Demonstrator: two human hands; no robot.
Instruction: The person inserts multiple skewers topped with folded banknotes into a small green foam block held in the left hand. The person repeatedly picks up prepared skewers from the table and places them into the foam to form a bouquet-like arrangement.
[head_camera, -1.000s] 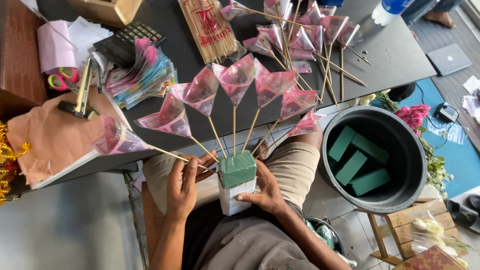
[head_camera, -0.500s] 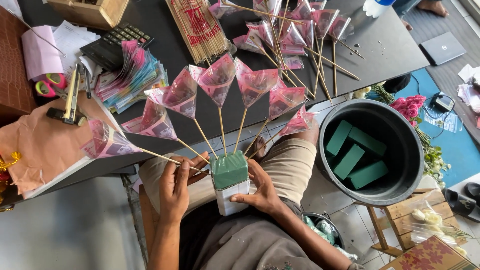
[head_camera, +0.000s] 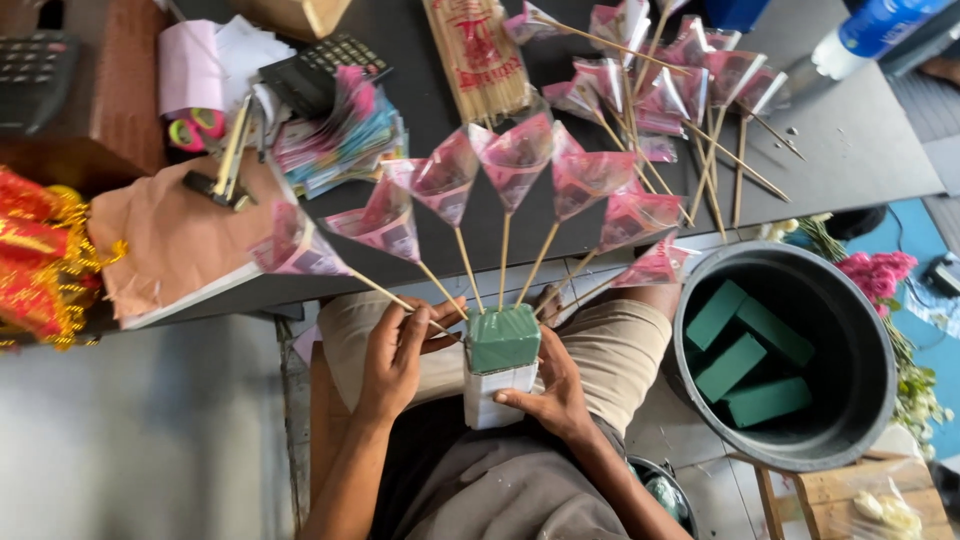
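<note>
Little has shifted since the earlier frame: the leftmost skewer (head_camera: 385, 292) is still pinched by the left hand (head_camera: 392, 362) against the green foam block (head_camera: 503, 337). The block sits atop a white box (head_camera: 490, 393) on the lap, below the dark table (head_camera: 420, 200) edge. Six skewers fan upward from it, each tipped with a pink folded-note cone (head_camera: 513, 158) (prints illegible). The box is clasped by the right hand (head_camera: 549, 393). Entry points are hidden by fingers.
</note>
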